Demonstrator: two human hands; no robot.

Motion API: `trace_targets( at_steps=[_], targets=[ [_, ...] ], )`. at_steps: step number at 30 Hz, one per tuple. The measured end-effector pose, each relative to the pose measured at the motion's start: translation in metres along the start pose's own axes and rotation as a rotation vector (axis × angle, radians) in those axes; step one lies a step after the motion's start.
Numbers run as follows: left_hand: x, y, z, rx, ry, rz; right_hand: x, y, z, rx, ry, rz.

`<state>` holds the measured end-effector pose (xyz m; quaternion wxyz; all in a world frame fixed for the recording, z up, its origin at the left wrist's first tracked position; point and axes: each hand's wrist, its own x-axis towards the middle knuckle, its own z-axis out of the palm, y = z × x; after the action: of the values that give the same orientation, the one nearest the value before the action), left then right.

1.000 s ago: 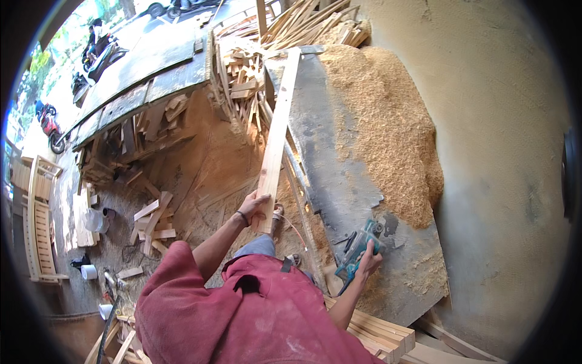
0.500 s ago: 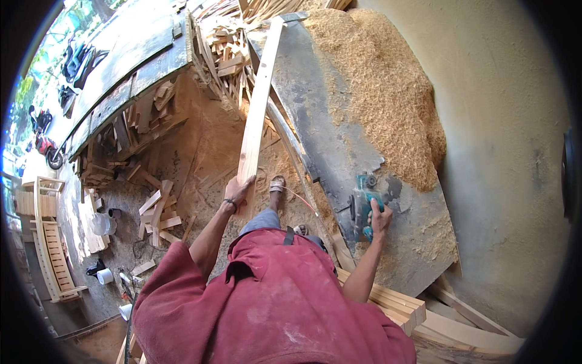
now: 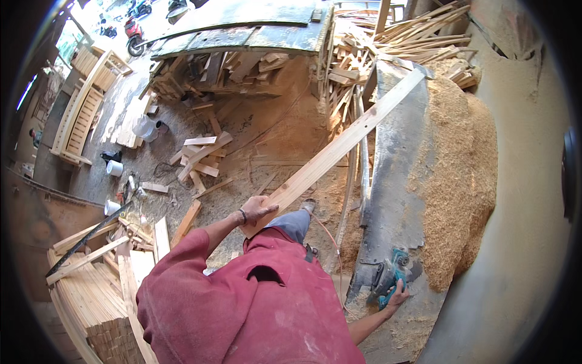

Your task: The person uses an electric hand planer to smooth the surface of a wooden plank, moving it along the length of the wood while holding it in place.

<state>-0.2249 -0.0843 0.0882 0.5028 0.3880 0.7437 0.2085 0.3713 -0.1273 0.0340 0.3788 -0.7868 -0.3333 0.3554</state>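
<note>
My left hand (image 3: 257, 211) grips the near end of a long pale wooden plank (image 3: 339, 147). The plank slants up to the right, and its far end rests on the grey workbench (image 3: 394, 182). My right hand (image 3: 397, 298) is closed on the handle of a teal electric planer (image 3: 388, 280) that sits on the near end of that bench. My red shirt fills the lower middle of the view, with one trouser leg and a foot below the plank.
A big heap of sawdust (image 3: 461, 176) lies right of the bench. Stacked timber offcuts (image 3: 364, 48) stand behind it. Loose boards (image 3: 200, 155) litter the dirt floor. A stack of planed boards (image 3: 91, 297) lies at lower left. A wooden bench frame (image 3: 79, 115) stands far left.
The view has swung, and the plank now slants to the right instead of pointing straight ahead. My left hand stays on the plank, my right hand on the planer.
</note>
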Motion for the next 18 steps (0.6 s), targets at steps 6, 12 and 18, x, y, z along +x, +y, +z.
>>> trace_targets(
  at_steps=[6,12,18],
  targets=[
    [0.004,-0.035,-0.025,0.260,0.177,0.391,-0.016,-0.050,0.029,-0.695,0.586,-0.320],
    [0.008,0.006,-0.136,0.521,0.235,0.533,-0.027,-0.211,0.147,-0.661,0.454,-1.083],
    [0.059,0.067,-0.159,0.403,-0.222,0.737,-0.065,-0.354,0.229,-1.154,0.091,-1.280]
  ],
)
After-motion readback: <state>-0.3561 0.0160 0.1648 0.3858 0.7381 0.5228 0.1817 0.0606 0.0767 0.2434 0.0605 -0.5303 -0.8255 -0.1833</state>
